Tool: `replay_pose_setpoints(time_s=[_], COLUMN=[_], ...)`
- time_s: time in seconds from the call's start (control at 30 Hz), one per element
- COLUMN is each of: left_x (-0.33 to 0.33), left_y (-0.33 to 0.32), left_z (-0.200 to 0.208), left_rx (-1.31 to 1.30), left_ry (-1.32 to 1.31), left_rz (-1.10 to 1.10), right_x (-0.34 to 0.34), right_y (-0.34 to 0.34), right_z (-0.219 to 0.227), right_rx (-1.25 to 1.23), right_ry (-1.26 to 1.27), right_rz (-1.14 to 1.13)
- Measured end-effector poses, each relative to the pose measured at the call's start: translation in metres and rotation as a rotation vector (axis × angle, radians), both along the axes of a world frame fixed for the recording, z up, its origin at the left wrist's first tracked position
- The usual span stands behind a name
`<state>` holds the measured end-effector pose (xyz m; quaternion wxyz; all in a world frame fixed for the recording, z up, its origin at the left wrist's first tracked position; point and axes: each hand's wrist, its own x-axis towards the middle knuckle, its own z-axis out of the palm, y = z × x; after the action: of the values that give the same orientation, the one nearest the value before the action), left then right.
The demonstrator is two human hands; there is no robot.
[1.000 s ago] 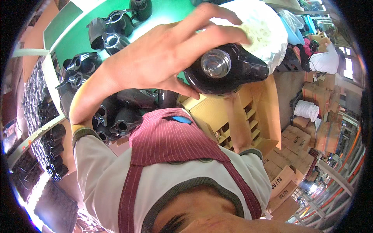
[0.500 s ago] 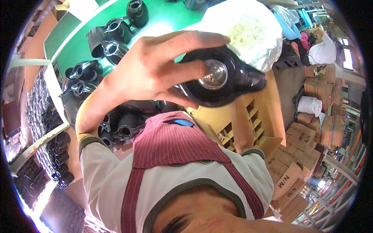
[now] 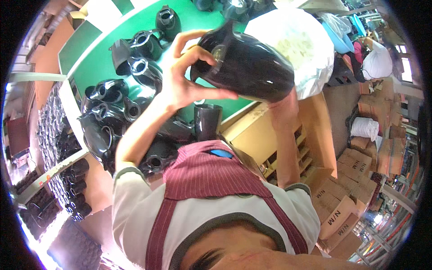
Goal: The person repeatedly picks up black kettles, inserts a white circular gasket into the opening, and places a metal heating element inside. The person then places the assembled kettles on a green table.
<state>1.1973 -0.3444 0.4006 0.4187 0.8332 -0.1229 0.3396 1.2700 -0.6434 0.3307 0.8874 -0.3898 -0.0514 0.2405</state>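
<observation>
Left hand (image 3: 186, 67) raised in front of the chest, the person has it partly open in a wide curve, fingers over one side of a glossy black jug (image 3: 256, 65) and thumb beneath, gripping it near the spouted end. From where I'm standing, the jug is up in the air, tipped on its side, its spout pointing away from the wearer and its rounded end slanting down to the right. Something round and clear shows at the spouted end, close by the fingertips. Over at the rounded end comes the right hand (image 3: 284, 108), mostly hidden behind the jug; I can't tell how far its fingers are open or whether it takes any of the weight. Below that right forearm stands an open carton (image 3: 245, 128) with cardboard dividers inside. Beyond the jug, a white plastic liner (image 3: 317, 74) holds a heap of pale, small pieces. To the left, more black jugs (image 3: 105, 90) crowd the green tabletop (image 3: 177, 11), some lying over against one another, and a dark cup-shaped piece (image 3: 208, 122) stands near the striped maroon apron (image 3: 216, 173). Off to the right are stacked brown cartons (image 3: 348, 175), a white bundle (image 3: 364, 128), and another person in a pale top (image 3: 377, 63), near a blue basin (image 3: 336, 38).
</observation>
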Motion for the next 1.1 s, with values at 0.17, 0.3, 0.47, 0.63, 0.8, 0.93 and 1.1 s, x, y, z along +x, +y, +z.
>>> replay_pose_setpoints(time_s=[0.17, 0.3, 0.47, 0.63, 0.8, 0.93, 1.1], left_x=[0.024, 0.076, 0.123, 0.066, -0.012, -0.021, 0.030], left_y=[-0.012, 0.016, 0.066, 0.034, 0.013, 0.007, -0.009], left_z=[-0.084, -0.164, -0.205, -0.194, -0.167, -0.166, -0.124], left_rx=[-0.954, -1.241, -1.553, -0.991, -0.870, -0.648, -0.318], left_ry=[0.272, 0.271, 0.414, 0.649, 0.763, 0.811, 0.566], left_rz=[0.110, 0.162, 0.145, 0.121, -0.152, -0.074, -0.137], right_x=[0.002, 0.054, 0.133, 0.226, 0.261, 0.250, 0.151], right_y=[0.065, 0.118, 0.199, 0.238, 0.277, 0.301, 0.202], right_z=[0.028, 0.013, -0.043, -0.137, -0.193, -0.153, -0.051], right_rx=[-0.545, -0.932, -0.986, -1.233, -1.317, -1.902, -1.250], right_ry=[-0.713, -1.061, -1.167, -1.477, -0.978, -1.543, -1.758], right_rz=[-0.216, -0.399, -0.299, -0.359, -0.297, -0.002, -0.220])
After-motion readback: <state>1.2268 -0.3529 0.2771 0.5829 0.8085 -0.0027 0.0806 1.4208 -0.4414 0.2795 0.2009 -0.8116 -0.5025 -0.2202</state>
